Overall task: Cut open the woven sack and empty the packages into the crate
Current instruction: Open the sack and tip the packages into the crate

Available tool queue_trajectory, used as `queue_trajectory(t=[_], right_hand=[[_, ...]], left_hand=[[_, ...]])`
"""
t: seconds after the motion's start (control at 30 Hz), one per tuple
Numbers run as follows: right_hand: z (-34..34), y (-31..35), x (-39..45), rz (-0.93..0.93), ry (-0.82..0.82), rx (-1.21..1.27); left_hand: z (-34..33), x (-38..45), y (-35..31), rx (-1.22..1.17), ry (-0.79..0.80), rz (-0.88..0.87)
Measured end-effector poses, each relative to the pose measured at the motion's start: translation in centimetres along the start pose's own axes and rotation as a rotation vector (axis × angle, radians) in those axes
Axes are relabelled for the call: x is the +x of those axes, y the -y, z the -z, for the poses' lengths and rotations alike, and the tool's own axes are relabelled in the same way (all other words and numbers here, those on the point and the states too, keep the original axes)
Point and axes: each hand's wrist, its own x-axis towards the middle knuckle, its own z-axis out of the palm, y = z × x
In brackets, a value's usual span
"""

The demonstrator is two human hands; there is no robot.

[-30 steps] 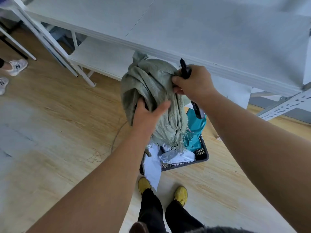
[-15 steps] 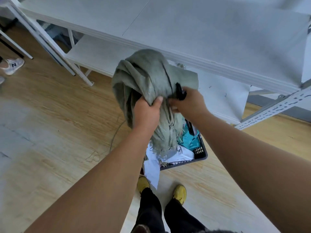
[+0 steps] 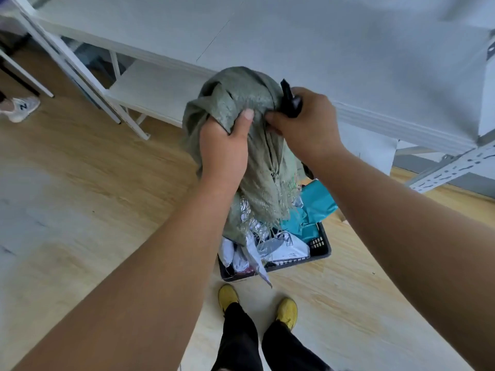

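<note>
The grey-green woven sack [image 3: 241, 97] hangs bunched and limp above the dark crate [image 3: 321, 247], its frayed cut end dangling into it. My left hand [image 3: 225, 148] grips a fold of the sack from the left. My right hand [image 3: 305, 124] pinches the sack's top on the right and also holds a black cutter [image 3: 290, 101] that sticks up past the knuckles. White, silvery and teal packages [image 3: 316, 204] fill the crate below.
A white shelving unit [image 3: 348, 49] stands just behind the sack, with its slotted metal post [image 3: 452, 167] on the right. My yellow shoes [image 3: 227, 295] stand right before the crate on the wooden floor. Another person's sneaker [image 3: 21, 107] is at far left.
Both hands have gathered the sack tighter and shifted slightly; the sack has gone from draped over my right hand to bunched between both hands. The cutter's tip now points up beside the sack.
</note>
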Motion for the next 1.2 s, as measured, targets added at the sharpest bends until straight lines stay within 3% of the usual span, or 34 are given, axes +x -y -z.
queue_trajectory(t=[0.13, 0.27, 0.37, 0.5, 0.63, 0.73, 0.83, 0.9, 1.03, 1.2], right_hand=[[-0.1, 0.0, 0.0, -0.021, 0.063, 0.014], [0.1, -0.2, -0.2, 0.041, -0.002, 0.023], [0.1, 0.1, -0.7, 0.007, 0.095, 0.023], [0.4, 1.3, 0.2, 0.107, 0.017, 0.092], [1.0, 0.5, 1.1, 0.050, 0.041, -0.031], [1.5, 0.7, 1.4, 0.038, 0.052, 0.065], [1.1, 1.6, 0.8, 0.043, 0.205, 0.159], [1.0, 2.2, 0.4, 0.063, 0.303, 0.240], [2.0, 3.0, -0.4, 0.157, 0.314, 0.187], [2.0, 1.2, -2.3, 0.004, 0.395, -0.129]], left_hand=[[0.1, -0.4, 0.4, -0.041, 0.018, 0.069], [0.1, -0.5, 0.4, -0.068, -0.018, 0.018], [0.5, -0.9, 0.3, -0.058, 0.007, 0.082], [0.4, -0.2, -0.5, -0.089, -0.035, 0.010], [0.8, -0.7, 0.7, -0.146, 0.134, 0.267], [0.5, -2.4, 2.8, -0.110, 0.247, 0.290], [-0.2, -4.2, 3.4, -0.056, 0.363, 0.309], [-0.5, -4.2, 2.9, -0.038, 0.285, 0.302], [0.5, -2.4, 1.5, -0.070, -0.100, 0.340], [1.7, -1.8, -0.6, -0.144, -0.128, 0.306]])
